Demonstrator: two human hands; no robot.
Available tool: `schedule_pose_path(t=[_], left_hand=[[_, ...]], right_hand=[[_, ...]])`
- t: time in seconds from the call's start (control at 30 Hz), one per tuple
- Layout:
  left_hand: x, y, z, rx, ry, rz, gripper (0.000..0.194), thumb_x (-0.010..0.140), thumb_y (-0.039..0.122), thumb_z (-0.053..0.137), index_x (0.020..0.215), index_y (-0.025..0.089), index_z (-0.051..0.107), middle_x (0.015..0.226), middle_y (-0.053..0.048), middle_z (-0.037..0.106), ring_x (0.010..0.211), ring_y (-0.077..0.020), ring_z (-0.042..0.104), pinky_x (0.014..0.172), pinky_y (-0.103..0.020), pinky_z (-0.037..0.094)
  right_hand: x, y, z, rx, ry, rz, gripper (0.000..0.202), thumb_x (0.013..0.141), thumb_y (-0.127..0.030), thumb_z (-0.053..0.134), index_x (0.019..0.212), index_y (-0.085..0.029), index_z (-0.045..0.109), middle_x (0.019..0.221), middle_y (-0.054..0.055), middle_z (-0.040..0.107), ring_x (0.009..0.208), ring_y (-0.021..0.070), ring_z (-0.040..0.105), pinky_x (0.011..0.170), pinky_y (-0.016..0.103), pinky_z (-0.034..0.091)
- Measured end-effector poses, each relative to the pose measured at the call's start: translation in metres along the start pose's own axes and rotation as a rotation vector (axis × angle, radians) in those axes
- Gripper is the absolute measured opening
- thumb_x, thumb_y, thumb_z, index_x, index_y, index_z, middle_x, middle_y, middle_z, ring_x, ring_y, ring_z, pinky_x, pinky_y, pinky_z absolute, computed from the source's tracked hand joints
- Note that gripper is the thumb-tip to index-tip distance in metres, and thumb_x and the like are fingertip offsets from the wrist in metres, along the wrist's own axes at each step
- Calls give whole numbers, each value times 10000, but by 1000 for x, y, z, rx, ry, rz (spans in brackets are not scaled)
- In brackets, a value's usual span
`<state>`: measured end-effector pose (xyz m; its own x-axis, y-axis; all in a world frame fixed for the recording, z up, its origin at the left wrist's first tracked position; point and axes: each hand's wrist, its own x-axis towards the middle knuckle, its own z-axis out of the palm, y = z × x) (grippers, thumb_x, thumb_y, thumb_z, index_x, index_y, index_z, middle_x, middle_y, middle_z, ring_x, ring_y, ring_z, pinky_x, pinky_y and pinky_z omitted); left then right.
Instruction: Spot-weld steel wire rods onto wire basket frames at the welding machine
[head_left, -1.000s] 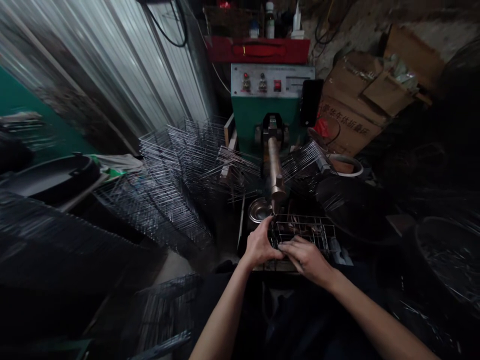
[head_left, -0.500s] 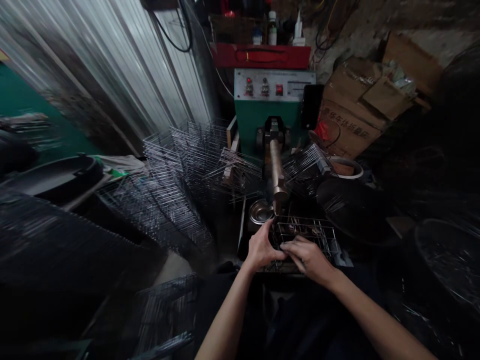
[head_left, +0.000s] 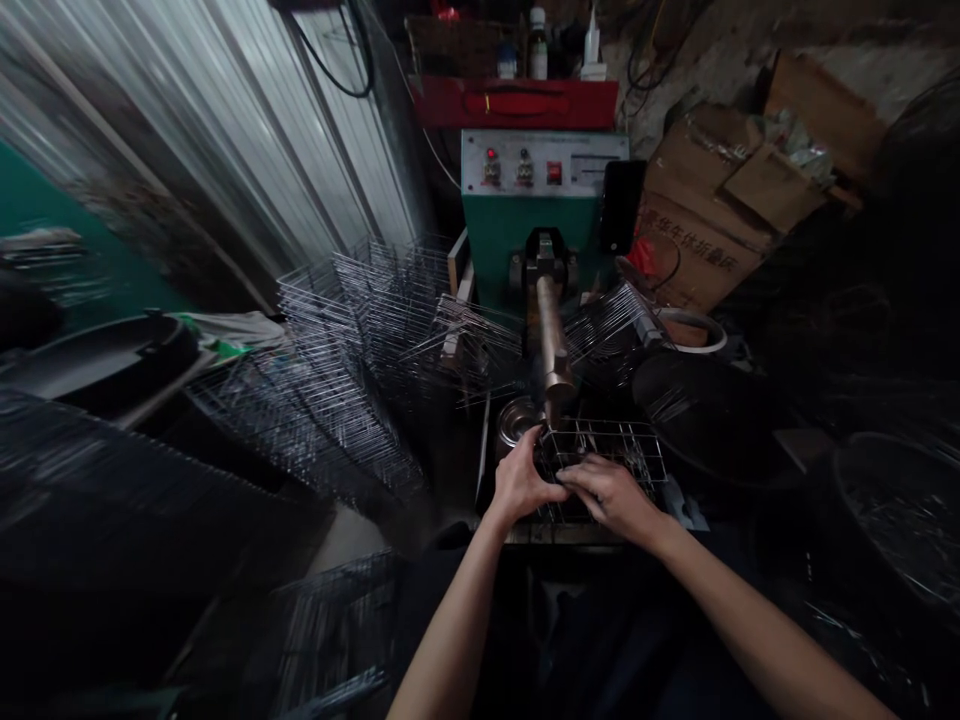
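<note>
A wire rack (head_left: 651, 436) of thin metal rods lies beneath the tapered metal tip of the machine's arm (head_left: 553, 350). At its left side, my left hand (head_left: 519, 482) is closed on the rack, forefinger pointing up close to the tip and thumb reaching right. My right hand (head_left: 613, 497) pinches at the rack's near part, its fingertips almost meeting my left thumb. Exactly which wire the right fingers grip is too dark to make out. A round metal bowl (head_left: 517, 418) sits just behind my left hand.
A green machine (head_left: 495, 225) with a switch panel stands ahead, a phone (head_left: 622, 205) at its right. Stacked wire racks (head_left: 322, 340) crowd the left. Loose wire rods (head_left: 611, 320), a dark round pan (head_left: 697, 420) and cardboard boxes (head_left: 697, 240) are on the right.
The rack's far right corner has shifted slightly left and its grid looks tilted differently. Both hands keep nearly the same grip. The whole view has moved a little.
</note>
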<state>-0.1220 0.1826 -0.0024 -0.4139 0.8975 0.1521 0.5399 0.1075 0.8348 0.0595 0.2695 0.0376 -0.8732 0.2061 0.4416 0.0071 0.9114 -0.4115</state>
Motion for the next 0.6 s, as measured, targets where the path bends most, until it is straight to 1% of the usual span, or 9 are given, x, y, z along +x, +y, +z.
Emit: schedule_pose_path(t=[0.13, 0.2, 0.3, 0.37, 0.43, 0.5, 0.6], left_hand=[[2, 5, 0, 60, 9, -5, 1089, 486, 313, 895, 1459, 259, 407, 1393, -91, 593, 1258, -362, 582, 1044, -475, 488], [2, 5, 1, 43, 2, -12, 1071, 500, 316, 894, 1454, 262, 411, 1370, -87, 608, 1231, -358, 603, 1039, -474, 496], [0, -2, 4, -99, -48, -1, 1115, 520, 310, 903, 1489, 270, 353, 1398, -81, 589, 1213, -326, 624, 1035, -440, 513], [-1, -8, 5, -215, -98, 18, 1126, 527, 304, 908, 1497, 263, 338, 1443, -85, 552, 1243, -309, 611, 1067, -427, 498], [-2, -12, 5, -283, -131, 13, 1111, 521, 282, 907, 1486, 252, 359, 1453, -88, 544, 1257, -309, 605, 1085, -435, 488], [-3, -11, 4, -293, -121, -6, 1105, 512, 254, 901, 1480, 249, 368, 1443, -85, 554, 1242, -309, 617, 1072, -435, 500], [-5, -6, 2, -231, -58, 9, 1098, 512, 258, 906, 1477, 257, 382, 1435, -72, 565, 1240, -298, 619, 1067, -411, 508]], right_hand=[[3, 3, -1, 7, 4, 3, 249, 967, -119, 530, 1137, -193, 695, 1012, 79, 758, 932, 220, 684, 858, 372, 558], [3, 2, -2, 9, 3, 9, 255, 983, -134, 506, 1147, -198, 690, 1012, 75, 756, 924, 214, 684, 889, 385, 549], [3, 0, -3, -18, -30, 26, 277, 977, -116, 495, 1159, -207, 682, 1046, 68, 752, 950, 212, 684, 937, 398, 527], [4, -4, -2, -46, -61, 36, 266, 955, -96, 521, 1141, -193, 684, 1023, 70, 752, 942, 216, 678, 905, 375, 537], [4, -7, 0, -85, -71, 31, 245, 926, -79, 559, 1113, -171, 688, 974, 76, 750, 907, 220, 667, 855, 352, 549], [5, -10, 0, -112, -58, 19, 243, 905, -66, 586, 1102, -165, 686, 962, 73, 747, 888, 217, 660, 847, 345, 552], [3, -11, -1, -103, -26, 7, 261, 907, -56, 581, 1117, -178, 677, 981, 63, 747, 885, 209, 660, 852, 341, 554]])
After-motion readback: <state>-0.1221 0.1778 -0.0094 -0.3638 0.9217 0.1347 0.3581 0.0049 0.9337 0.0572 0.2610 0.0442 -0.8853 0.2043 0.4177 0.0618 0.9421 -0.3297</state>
